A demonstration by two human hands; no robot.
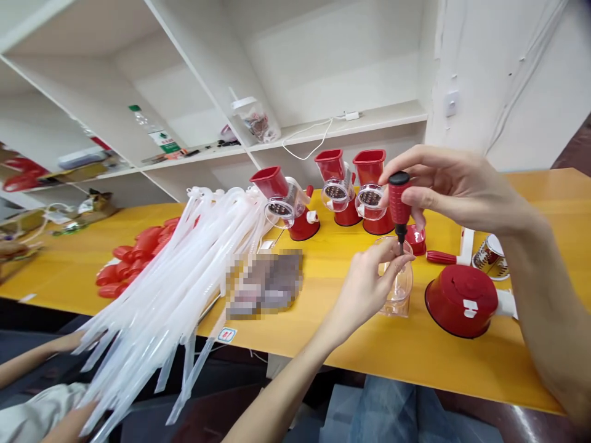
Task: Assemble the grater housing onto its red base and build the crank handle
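My right hand (452, 191) pinches a red-handled screwdriver (399, 200) upright between thumb and fingers. Its dark shaft points down into the top of a clear plastic grater housing (397, 283). My left hand (364, 289) grips that housing at its upper rim, and the fingers hide the screwdriver's tip. To the right lie a red grater bowl (462, 300) with a white clip and a red-handled crank (443, 257). Behind my hands stand several assembled red rotary graters (335, 187) with clear drums.
A large bundle of white plastic strips (170, 289) lies across the yellow table (415, 357), beside a pile of red parts (132, 258). A co-worker's hand (69, 341) is at the near left edge. A pixelated patch (263, 283) hides something. White shelves stand behind.
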